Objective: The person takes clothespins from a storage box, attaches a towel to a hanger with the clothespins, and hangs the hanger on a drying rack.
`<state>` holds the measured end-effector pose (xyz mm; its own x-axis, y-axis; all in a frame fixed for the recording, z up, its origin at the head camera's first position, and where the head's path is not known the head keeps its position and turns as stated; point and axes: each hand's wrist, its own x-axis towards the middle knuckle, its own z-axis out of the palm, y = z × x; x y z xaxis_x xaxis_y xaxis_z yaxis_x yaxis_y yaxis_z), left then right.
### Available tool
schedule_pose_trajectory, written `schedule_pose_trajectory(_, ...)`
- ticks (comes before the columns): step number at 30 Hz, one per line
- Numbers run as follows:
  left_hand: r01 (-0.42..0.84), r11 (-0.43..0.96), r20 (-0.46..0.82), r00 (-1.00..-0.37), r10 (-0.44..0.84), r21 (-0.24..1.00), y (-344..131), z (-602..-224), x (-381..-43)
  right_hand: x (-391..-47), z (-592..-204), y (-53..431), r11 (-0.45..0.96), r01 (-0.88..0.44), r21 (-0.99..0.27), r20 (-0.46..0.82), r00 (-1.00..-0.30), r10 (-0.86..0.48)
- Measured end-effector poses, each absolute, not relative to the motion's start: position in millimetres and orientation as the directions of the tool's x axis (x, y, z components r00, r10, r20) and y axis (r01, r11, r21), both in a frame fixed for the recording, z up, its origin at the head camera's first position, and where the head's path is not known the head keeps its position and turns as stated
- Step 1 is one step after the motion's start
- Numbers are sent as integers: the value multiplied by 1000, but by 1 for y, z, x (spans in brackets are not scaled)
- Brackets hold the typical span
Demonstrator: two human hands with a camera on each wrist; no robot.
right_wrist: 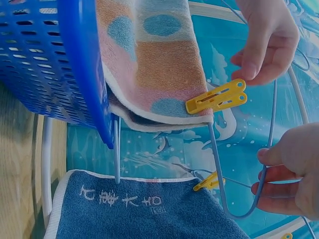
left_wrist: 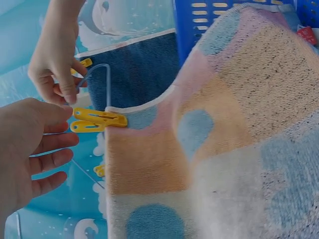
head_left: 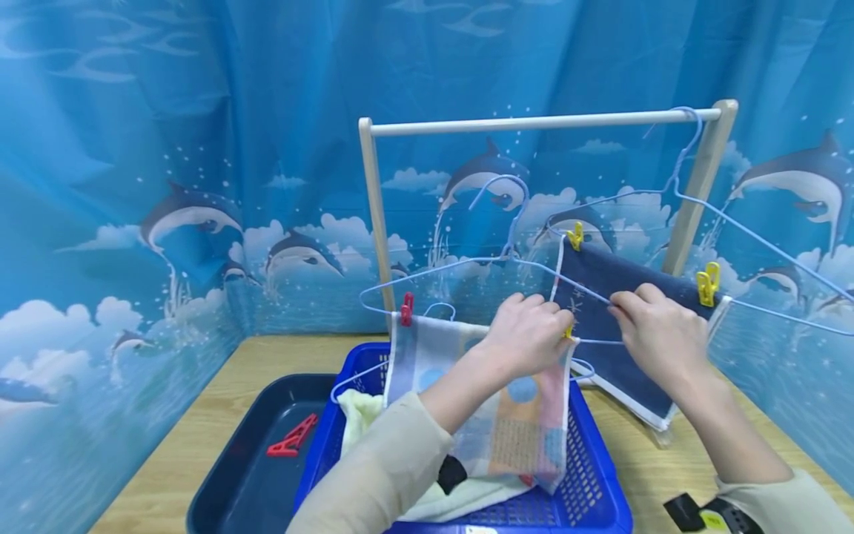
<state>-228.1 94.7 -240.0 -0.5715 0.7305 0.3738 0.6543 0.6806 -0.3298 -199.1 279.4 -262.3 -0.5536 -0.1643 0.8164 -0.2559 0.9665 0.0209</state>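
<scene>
A blue wire hanger (head_left: 510, 256) carries a patchwork-coloured towel (head_left: 523, 430), with a red clothespin (head_left: 407, 309) at its left corner and a yellow clothespin (right_wrist: 217, 101) on its right corner. My right hand (head_left: 660, 337) grips the hanger's right end, thumb and fingers around the wire in the right wrist view. My left hand (head_left: 530, 334) is at the yellow clothespin's handle end; in the left wrist view its fingers (left_wrist: 52, 162) are spread and relaxed. Whether the thumb touches the clothespin is hard to tell. Part of the towel is hidden behind the left forearm.
Behind stands a wooden rack (head_left: 547, 122); a second hanger (head_left: 677, 174) on it bears a dark blue towel (head_left: 614, 326) with yellow clothespins. Beneath the patterned towel is a blue basket (head_left: 597, 452) with a pale yellow cloth (head_left: 360, 411). A dark tray (head_left: 247, 452) holds red clothespins (head_left: 291, 436).
</scene>
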Motion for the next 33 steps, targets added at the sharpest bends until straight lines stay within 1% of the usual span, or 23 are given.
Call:
schedule_pose_trajectory(3,664,664,392,-541,744,-343,89,-237,-225,-199,-262,280,967,-254,24,820,-549,-165)
schedule_pose_trajectory(7,675,657,406,-525,748,-336,82,-232,-221,-199,-260,282,970,-244,12,810,-567,-153)
schedule_pose_trajectory(12,698,663,458,-512,727,-271,67,-228,-220,-198,-258,282,971,-239,2,797,-586,-146)
schedule_pose_trajectory(15,715,659,500,-493,712,-233,55,-227,-223,-197,-258,282,970,-242,6,802,-579,-149)
schedule_pose_trajectory(19,728,650,572,-444,690,-220,37,-230,-228,-196,-256,282,973,-232,7,807,-574,-143)
schedule_pose_trajectory(25,744,641,673,-377,636,-190,9,-234,-237,-193,-253,284,977,-212,-9,792,-598,-123)
schedule_pose_trajectory(30,760,621,769,-279,575,-189,-15,-235,-242,-191,-252,287,979,-203,-5,794,-596,-120)
schedule_pose_trajectory(33,753,635,806,-262,531,-174,-30,-233,-244,-189,-251,289,982,-188,-16,786,-609,-104)
